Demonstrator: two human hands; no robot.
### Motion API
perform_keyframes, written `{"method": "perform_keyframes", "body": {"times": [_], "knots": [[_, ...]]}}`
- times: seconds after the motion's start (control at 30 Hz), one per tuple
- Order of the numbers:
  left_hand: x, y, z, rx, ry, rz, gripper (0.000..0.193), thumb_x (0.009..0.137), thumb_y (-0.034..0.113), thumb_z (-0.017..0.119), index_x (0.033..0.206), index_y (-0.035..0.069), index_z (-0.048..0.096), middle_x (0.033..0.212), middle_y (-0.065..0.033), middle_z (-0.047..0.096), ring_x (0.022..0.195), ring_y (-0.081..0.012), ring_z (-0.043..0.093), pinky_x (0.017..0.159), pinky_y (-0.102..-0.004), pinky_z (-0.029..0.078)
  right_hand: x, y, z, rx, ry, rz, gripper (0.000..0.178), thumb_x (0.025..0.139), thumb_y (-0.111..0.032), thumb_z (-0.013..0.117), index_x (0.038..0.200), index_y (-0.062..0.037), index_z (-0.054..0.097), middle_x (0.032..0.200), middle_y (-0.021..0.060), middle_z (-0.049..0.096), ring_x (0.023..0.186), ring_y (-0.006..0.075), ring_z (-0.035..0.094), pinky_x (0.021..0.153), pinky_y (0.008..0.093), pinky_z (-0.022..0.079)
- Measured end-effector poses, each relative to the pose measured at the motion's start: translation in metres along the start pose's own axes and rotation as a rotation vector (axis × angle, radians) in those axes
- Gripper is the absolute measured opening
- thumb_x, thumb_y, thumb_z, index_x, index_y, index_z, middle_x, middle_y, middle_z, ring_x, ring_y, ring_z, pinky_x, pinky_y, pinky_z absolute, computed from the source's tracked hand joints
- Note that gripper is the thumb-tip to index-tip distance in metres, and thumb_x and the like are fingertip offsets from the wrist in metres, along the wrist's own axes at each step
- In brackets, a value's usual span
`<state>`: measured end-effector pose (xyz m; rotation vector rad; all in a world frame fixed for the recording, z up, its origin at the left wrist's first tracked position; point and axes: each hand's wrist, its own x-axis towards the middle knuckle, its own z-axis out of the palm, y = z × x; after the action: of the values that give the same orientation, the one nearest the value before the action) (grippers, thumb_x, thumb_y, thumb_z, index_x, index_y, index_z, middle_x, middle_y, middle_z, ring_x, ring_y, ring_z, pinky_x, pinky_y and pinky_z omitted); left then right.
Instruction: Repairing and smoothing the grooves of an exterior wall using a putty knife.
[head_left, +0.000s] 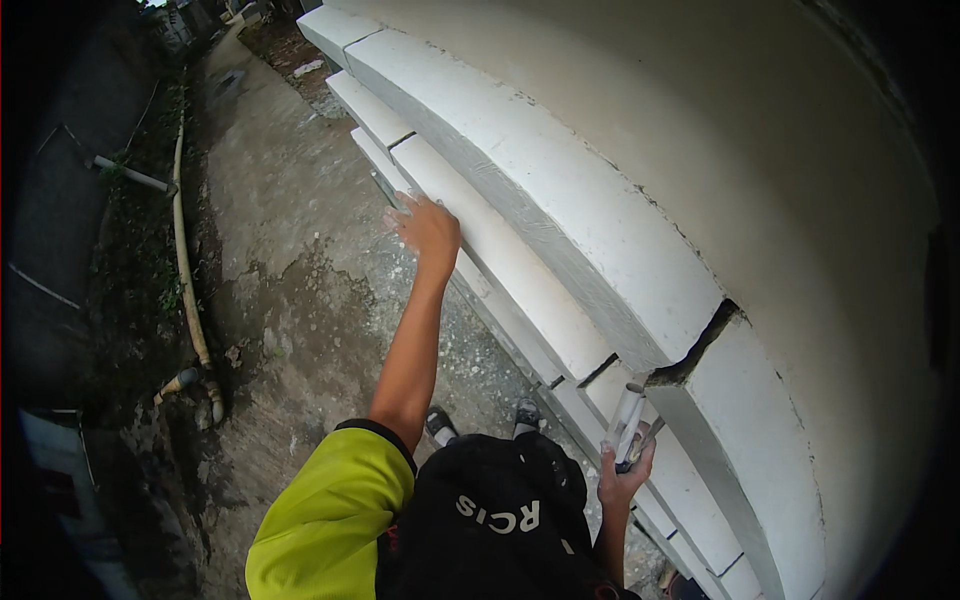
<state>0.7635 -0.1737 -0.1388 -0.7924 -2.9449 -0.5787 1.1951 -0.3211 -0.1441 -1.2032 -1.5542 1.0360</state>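
Note:
My left hand (pixel 427 230) reaches forward, its whitened fingers spread at the outer edge of the lower white ledge (pixel 470 228). Nothing shows in its grasp, and whether it presses on the ledge is hard to tell. Nearer my body on the right, my right hand (pixel 622 482) is closed around a pale grey tube-shaped tool (pixel 627 425) with a rounded end. A thin flat piece lies beside it in the same grip; its exact kind is unclear. The tool's end is close to a dark gap (pixel 705 345) between two blocks of the upper white ledge (pixel 560 190).
Stepped white mouldings run along a beige wall (pixel 780 180) on my right, with dark joints between pieces. A wet, stained concrete path (pixel 300 290) lies to the left. Beyond it, a yellowish pipe (pixel 185 250) follows a dark wall with plants. My feet (pixel 527 413) stand beside the ledges.

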Motion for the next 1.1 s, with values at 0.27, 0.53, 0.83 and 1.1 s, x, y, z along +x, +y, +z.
{"method": "perform_keyframes", "body": {"times": [0.27,0.53,0.83,1.1], "knots": [[-0.172,0.034,0.021,-0.174,-0.205,0.796,0.089,0.093,0.055,0.049,0.140,-0.020,0.034,0.152,-0.0387,0.023,0.146,-0.0483,0.015,0.121,-0.0528,0.010,-0.003,-0.001,0.001,0.049,0.006,0.004,0.056,0.081,-0.003,0.065,0.133,0.0034,0.045,0.114,0.0123,0.056,0.102,0.0201,0.056,0.092,0.0342,0.046],[-0.271,0.052,-0.016,-0.196,-0.472,0.976,0.088,0.090,0.054,0.055,0.135,-0.021,0.040,0.147,-0.0448,0.024,0.144,-0.0542,0.016,0.120,-0.0545,0.012,-0.015,-0.012,0.004,0.059,0.073,0.058,0.058,0.081,-0.002,0.064,0.134,0.0038,0.043,0.114,0.0115,0.056,0.103,0.0197,0.055,0.093,0.0345,0.045],[-0.161,0.020,0.010,-0.355,0.001,0.755,0.067,0.090,0.038,0.059,0.137,-0.008,0.046,0.150,-0.0254,0.037,0.145,-0.0375,0.027,0.118,-0.0531,0.019,-0.037,-0.025,0.007,-0.089,0.212,-0.003,0.053,0.080,-0.003,0.070,0.128,0.0035,0.048,0.102,0.0115,0.060,0.091,0.0177,0.057,0.082,0.0316,0.047],[-0.262,0.035,-0.019,-0.131,-0.475,1.071,0.087,0.088,0.057,0.055,0.143,-0.009,0.039,0.155,-0.0320,0.024,0.148,-0.0411,0.017,0.120,-0.0550,0.010,-0.041,-0.025,0.016,-0.081,0.255,0.035,0.055,0.080,-0.002,0.070,0.130,0.0023,0.048,0.097,0.0089,0.059,0.088,0.0154,0.056,0.078,0.0308,0.047]]}}
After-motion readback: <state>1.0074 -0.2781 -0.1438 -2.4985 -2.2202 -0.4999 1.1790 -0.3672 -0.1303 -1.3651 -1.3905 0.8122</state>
